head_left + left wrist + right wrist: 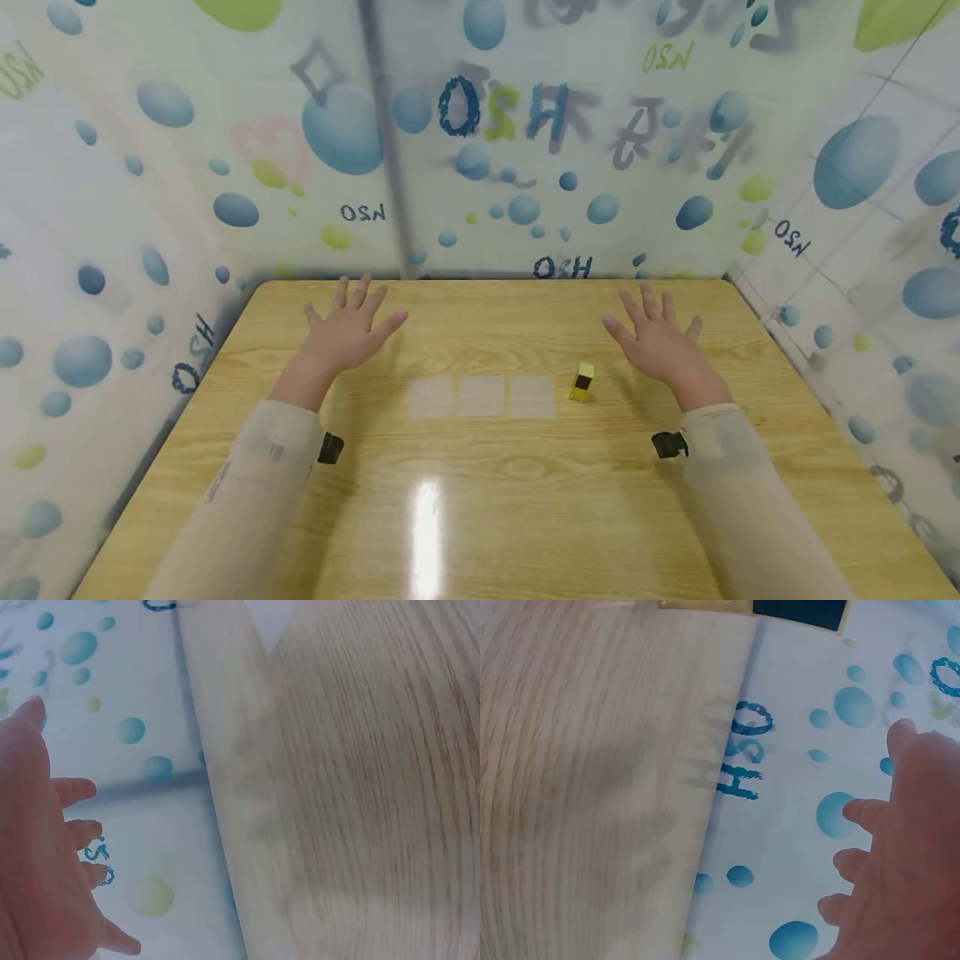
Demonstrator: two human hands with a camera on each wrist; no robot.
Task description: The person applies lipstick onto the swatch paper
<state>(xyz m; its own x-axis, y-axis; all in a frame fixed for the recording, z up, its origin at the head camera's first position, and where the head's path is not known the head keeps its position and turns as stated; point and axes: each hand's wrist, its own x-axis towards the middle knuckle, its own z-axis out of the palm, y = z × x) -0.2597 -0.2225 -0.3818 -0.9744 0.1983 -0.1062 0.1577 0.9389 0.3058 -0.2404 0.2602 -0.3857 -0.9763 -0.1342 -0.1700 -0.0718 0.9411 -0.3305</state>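
My left hand [343, 332] hovers over the left part of the table with fingers spread, holding nothing. Its fingers also show at the left of the left wrist view. Over the right part, my right hand [662, 342] is likewise spread and holds nothing. Between the hands, three pale square sheets lie in a row: a left one [431, 397], a middle one [482, 396] and a right one [532, 397]. Beside the right sheet, nearest my right hand, stands a small gold-and-black block [582, 382]. Part of this block [799, 610] appears at the top of the right wrist view.
The wood-grain table [517, 517] meets a patterned back wall [480, 192] at its far edge. Similar patterned walls rise along the left and right sides. Each wrist wears a small black device, one on the left [331, 448] and one on the right [669, 444].
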